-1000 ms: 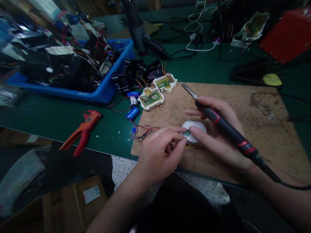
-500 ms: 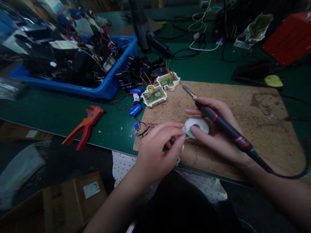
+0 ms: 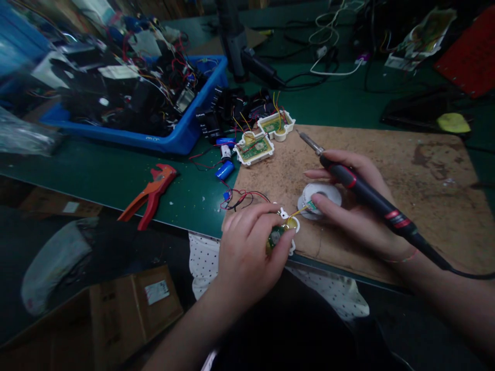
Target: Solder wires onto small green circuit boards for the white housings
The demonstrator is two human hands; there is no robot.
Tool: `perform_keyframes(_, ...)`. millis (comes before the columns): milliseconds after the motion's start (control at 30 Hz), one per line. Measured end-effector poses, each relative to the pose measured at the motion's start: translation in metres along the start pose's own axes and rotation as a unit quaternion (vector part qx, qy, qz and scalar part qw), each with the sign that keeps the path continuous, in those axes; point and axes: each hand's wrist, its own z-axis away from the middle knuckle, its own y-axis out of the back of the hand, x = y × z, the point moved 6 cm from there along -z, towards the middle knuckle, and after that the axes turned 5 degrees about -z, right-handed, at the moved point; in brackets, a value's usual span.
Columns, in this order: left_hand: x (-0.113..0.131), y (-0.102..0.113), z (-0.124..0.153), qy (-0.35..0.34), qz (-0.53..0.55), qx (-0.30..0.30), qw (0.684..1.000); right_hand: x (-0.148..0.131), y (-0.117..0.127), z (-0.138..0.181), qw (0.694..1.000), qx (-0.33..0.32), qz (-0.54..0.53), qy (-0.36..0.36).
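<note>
Over at the upper left, a blue bin [image 3: 174,145] full of black parts and wires sits on the green desk [image 3: 193,206]. Lower down lies an orange and red cutter [image 3: 155,188]. Next come a blue battery [image 3: 225,170] and two white cases, a near one [image 3: 255,150] and a far one [image 3: 276,126], just above the middle of the frame.

At the lower middle, the left hand [image 3: 251,242] curls around one more white case [image 3: 297,224], thumb and fingers on its sides. Yellow wires [image 3: 298,212] run from it to a small green board [image 3: 311,205] right of the middle. The right hand [image 3: 356,216] presses that board with its thumb against a white spool [image 3: 309,190]. It also has a soldering iron [image 3: 361,198] tucked in its fingers, tip up and left, away from the wires. Far right, there is a yellow sponge [image 3: 453,123].

It looks like the step now is keeping the wires and small board lined up. The next move seems to call for still hands, no tugging, and care with the iron's tip. Whether the wire ends are stuck on is too small to tell.
</note>
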Motion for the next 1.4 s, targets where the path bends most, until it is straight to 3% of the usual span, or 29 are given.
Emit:
perform_keyframes(233,0.006,0.0,0.007,-0.058,0.016,0.04,0.997,-0.001,-0.001,0.0,1.0,-0.006,-0.002,0.004)
perform_keyframes(533,0.009,0.004,0.021,-0.135,-0.063,0.113,0.982,-0.001,-0.001,0.001,1.0,-0.013,0.013,-0.002)
perform_keyframes(1000,0.013,0.0,0.012,-0.088,-0.007,0.121,0.989,-0.001,-0.001,0.002,1.0,-0.012,0.013,-0.002)
perform_keyframes(1400,0.012,0.003,0.006,-0.046,-0.029,0.117,0.992,-0.003,-0.001,0.002,1.0,-0.015,0.019,-0.008)
